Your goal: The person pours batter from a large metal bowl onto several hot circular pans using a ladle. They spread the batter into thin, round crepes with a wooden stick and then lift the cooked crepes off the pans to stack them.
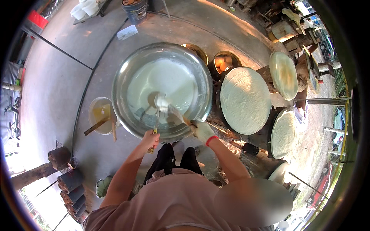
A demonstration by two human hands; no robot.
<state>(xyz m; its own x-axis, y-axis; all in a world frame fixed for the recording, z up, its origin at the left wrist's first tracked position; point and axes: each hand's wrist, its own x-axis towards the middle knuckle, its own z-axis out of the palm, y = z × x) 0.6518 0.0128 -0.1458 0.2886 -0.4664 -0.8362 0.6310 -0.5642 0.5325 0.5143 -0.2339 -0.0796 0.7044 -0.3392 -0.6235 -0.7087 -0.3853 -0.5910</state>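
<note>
A wide metal basin in front of me holds a pool of white batter. My left hand is closed round the handle of a ladle, whose batter-coated bowl hangs over the pool. In a pale glove, my right hand grips a wooden-handled spatula over the basin's near right side. The spatula's white-smeared end meets or overlaps the ladle's bowl; I cannot tell which. On the right, a large round sheet of batter covers a griddle.
Two more rounds lie right: a smaller batter sheet and a browned pale disc. A pot of orange-brown pieces stands behind the griddle. Left of the basin is a bucket with wooden handles. Stacked dark cylinders sit lower left.
</note>
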